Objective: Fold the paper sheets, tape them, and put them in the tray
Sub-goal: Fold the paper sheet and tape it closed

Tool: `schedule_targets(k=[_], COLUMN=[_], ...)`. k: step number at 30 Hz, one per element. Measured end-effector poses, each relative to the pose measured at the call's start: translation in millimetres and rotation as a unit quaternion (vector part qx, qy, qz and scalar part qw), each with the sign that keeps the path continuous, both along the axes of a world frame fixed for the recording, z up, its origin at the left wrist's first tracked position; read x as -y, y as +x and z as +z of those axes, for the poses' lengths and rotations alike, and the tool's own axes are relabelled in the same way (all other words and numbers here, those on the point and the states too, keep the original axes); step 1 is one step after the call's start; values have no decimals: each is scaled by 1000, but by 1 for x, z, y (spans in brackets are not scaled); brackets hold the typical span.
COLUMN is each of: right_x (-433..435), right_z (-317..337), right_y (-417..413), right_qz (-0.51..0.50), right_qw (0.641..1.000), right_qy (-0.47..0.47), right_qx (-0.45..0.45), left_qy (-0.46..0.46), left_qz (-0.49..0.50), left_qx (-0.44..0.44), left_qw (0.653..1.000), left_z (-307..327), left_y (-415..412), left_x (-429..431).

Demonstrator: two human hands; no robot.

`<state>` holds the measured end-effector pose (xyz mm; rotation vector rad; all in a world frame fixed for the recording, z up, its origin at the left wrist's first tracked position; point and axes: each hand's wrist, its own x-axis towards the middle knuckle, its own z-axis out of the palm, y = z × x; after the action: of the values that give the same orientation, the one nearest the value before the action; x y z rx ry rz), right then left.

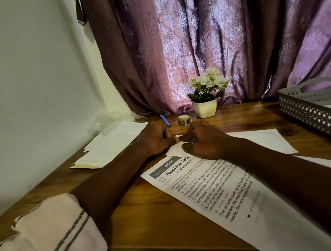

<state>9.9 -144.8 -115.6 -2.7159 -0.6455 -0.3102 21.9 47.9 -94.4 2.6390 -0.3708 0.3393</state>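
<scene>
curtain (213,39) fills the back, wall on the left. wood surface (149,218) runs under everything. biggest thing on it is the printed sheet (218,197), lying flat and angled, text up, w/ my right forearm across it. next the tray (311,111), grey lattice, far right, partly out of frame; something white shows inside but i can't tell what. a stack (110,145) of sheets sits at left near the wall, apart from the work. a blank sheet (263,140) lies flat under/behind my right wrist. flower pot (205,108) at the back edge. then my left hand (156,141) and right hand (204,141), close together mid-surface, both curled down on a small folded piece (173,150) of paper. fingers of both look bunched and pinching at its top edge, knuckles toward me; exact grip is hidden. tape (184,120) roll stands just beyond the hands, not touched. pen (165,120) lies beside it, just behind the left hand.

my read: folding or creasing step, taping not yet done.

risks: piece is small, so letting go w/ one hand to reach the tape could let the fold spring open. a reach fwd could knock the tape roll or pen. forearm drag could skew or crumple the printed sheet. tray is well apart, so a loose fold may open in transit.
</scene>
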Motion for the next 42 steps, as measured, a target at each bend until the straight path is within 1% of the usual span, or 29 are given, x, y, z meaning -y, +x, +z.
schedule_targets(k=[8, 11, 15, 17, 18, 20, 23, 26, 27, 29, 32, 34, 37, 39, 42], right_x=[0, 1, 2, 8, 14, 25, 30, 30, 29, 27, 24, 22, 22, 16, 8], right_z=[2, 2, 3, 7, 9, 14, 19, 20, 20, 19, 29, 44, 61, 60, 47], right_y=[-6, -8, -9, -8, -8, -3, 3, 5, 4, -2, -15, -21, -31, -38, -38], right_qz=[-14, -18, -27, -61, -81, -104, -104, -104, -92, -60, -53, -35, 9, 30, 52], right_qw=[1000, 1000, 999, 995, 993, 991, 993, 994, 995, 998, 985, 960, 909, 885, 885], right_qy=[-13, -13, -18, -39, -61, -83, -32, -1, 8, 24, -25, -49, -59, -80, -123], right_qx=[6, 15, 44, 66, 62, 19, -36, -46, -35, 17, 159, 272, 413, 458, 446], left_qy=[-8, -3, -42, -58, -65, -85, -101, -87, -81, -67, -61, -76, -132, -158, -155], left_qz=[-71, -91, -137, -149, -150, -152, -152, -149, -145, -134, -115, -95, -74, -74, -57], left_qx=[10, -4, -17, -8, -3, 13, 35, 52, 60, 73, 91, 110, 147, 162, 166], left_qw=[997, 996, 990, 987, 987, 985, 983, 984, 984, 986, 987, 986, 978, 971, 972], left_z=[-4, -2, -2, -6, -8, -13, -18, -18, -18, -19, -18, -17, -14, -14, -16], left_y=[-15, -21, -24, -24, -24, -25, -25, -26, -27, -28, -28, -28, -30, -31, -29], left_x=[-12, -16, -23, -26, -26, -26, -26, -27, -27, -27, -28, -29, -30, -29, -32])
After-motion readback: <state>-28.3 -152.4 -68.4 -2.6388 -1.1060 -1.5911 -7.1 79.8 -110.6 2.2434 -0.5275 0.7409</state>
